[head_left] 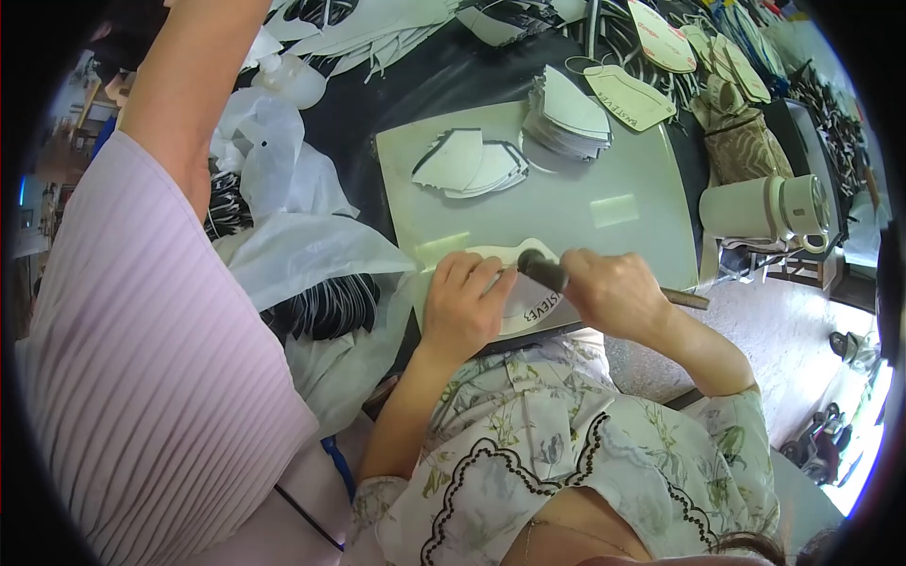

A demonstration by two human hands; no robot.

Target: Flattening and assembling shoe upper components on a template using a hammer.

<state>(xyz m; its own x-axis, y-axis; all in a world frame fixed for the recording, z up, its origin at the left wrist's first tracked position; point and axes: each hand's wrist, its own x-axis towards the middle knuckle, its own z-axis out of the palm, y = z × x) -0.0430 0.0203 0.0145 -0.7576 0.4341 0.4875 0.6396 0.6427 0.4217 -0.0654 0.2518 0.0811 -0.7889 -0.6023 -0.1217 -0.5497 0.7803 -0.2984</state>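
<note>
My right hand [612, 291] is wrapped round a hammer [544, 272]. Its dark head is over the work near my left fingertips, and its handle sticks out to the right. My left hand [467, 300], fingers bent and close together, grips a white curved piece [514, 252] at the board's near edge. A pale pattern card [530, 307] with handwriting lies under my hands, partly covered. What exactly is between the left fingertips is hidden. Farther back on the pale work board [585, 212] are a fanned pile of white pieces [462, 165] and a taller stack [569, 113].
Another person's arm [179, 113] in a pink pleated sleeve reaches across on the left. Plastic bags [293, 236] with black-edged pieces [326, 307] bulge beside the board. At right stand a white tumbler [763, 208] and a patterned pouch [746, 146]. Pattern cards [630, 97] lie at the back.
</note>
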